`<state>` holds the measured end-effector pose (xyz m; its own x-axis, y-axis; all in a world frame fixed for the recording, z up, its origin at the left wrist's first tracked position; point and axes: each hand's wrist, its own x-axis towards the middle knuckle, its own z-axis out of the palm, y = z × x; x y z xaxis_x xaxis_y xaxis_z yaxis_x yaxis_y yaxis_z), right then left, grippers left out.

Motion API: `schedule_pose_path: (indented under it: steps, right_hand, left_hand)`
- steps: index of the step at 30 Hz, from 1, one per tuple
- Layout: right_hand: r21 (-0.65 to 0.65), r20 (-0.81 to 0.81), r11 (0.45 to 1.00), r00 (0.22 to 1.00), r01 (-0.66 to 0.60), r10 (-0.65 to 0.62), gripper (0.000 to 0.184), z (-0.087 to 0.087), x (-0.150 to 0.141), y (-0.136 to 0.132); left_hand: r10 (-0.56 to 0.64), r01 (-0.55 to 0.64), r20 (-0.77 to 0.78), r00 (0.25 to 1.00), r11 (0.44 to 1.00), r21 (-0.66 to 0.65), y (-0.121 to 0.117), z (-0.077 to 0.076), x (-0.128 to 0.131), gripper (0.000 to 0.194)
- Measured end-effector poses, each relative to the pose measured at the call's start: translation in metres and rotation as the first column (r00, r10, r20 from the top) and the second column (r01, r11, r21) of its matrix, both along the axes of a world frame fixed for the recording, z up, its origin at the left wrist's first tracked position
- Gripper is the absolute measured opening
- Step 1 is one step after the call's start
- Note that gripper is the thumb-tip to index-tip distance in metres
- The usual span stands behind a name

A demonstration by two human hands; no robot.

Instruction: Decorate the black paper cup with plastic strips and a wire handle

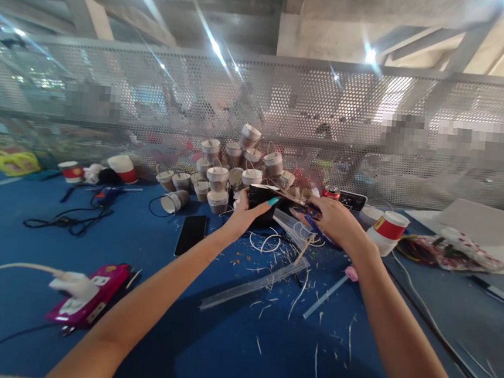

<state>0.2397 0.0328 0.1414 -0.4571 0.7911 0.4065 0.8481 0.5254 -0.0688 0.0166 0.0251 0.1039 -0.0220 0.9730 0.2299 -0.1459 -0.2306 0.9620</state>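
Both forearms (107, 335) reached over the worktop (220, 351), left fingers (259, 208) wrapped round a black container (265, 218), pretty sure just to steady it, while right fingers (323, 207) gripped blue-handled scissors (321, 231) close to its rim.

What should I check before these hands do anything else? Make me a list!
1. Left hand holding the black item: ok.
2. Right hand holding the scissors: ok.
3. Left thumb safely away from the blades: cannot tell; they look close.
4. Blue table free of scraps: not ok; white strands are scattered about.
5. Every little bucket upright: not ok; one bucket lies on its side.
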Motion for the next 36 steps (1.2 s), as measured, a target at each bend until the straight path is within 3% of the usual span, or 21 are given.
schedule_pose_path:
  steps: [3, 7, 12, 16, 21, 26, 30, 32, 36]
  right_hand:
    - [-0.004, 0.014, 1.0, 1.0, 0.009, -0.008, 0.035, -0.002, 0.001, 0.002]
    - [0.009, 0.011, 0.999, 0.999, 0.048, -0.048, 0.032, -0.001, 0.004, 0.002]
    - [0.017, -0.021, 1.0, 1.0, -0.007, 0.007, 0.036, 0.001, 0.004, 0.0]
    - [0.008, -0.024, 0.996, 0.996, -0.084, 0.084, 0.037, 0.001, 0.0, -0.002]
    - [-0.005, -0.003, 0.996, 0.996, -0.088, 0.088, 0.037, -0.001, -0.003, -0.003]
    - [-0.007, -0.015, 0.998, 0.998, -0.066, 0.066, 0.037, -0.002, 0.0, -0.001]
    - [0.022, -0.033, 0.998, 0.997, -0.065, 0.066, 0.035, -0.002, 0.002, 0.002]
    - [0.039, -0.047, 0.998, 0.998, -0.047, 0.049, 0.035, 0.0, 0.003, 0.001]
    - [0.059, -0.066, 0.997, 0.997, 0.041, -0.037, 0.037, 0.004, 0.003, -0.004]
  left_hand:
    - [-0.054, 0.055, -0.012, 0.998, 0.998, 0.017, -0.001, 0.002, 0.0, 0.064]
    - [0.125, -0.103, -0.222, 0.967, 0.989, 0.109, 0.002, 0.002, -0.004, 0.066]
    - [0.269, -0.215, -0.304, 0.914, 0.956, 0.199, 0.004, 0.001, -0.007, 0.065]
    - [0.28, -0.196, -0.345, 0.896, 0.946, 0.259, 0.002, -0.001, -0.007, 0.068]
    - [0.257, -0.105, -0.41, 0.875, 0.928, 0.358, -0.005, 0.0, -0.003, 0.089]
    - [0.247, -0.052, -0.486, 0.838, 0.924, 0.38, -0.007, 0.003, -0.006, 0.073]
    - [0.336, -0.153, -0.508, 0.793, 0.917, 0.368, -0.005, 0.005, -0.009, 0.065]
    - [0.392, -0.195, -0.495, 0.775, 0.895, 0.402, -0.004, 0.006, -0.01, 0.062]
    - [0.468, -0.16, -0.497, 0.731, 0.826, 0.541, -0.005, 0.006, -0.009, 0.061]
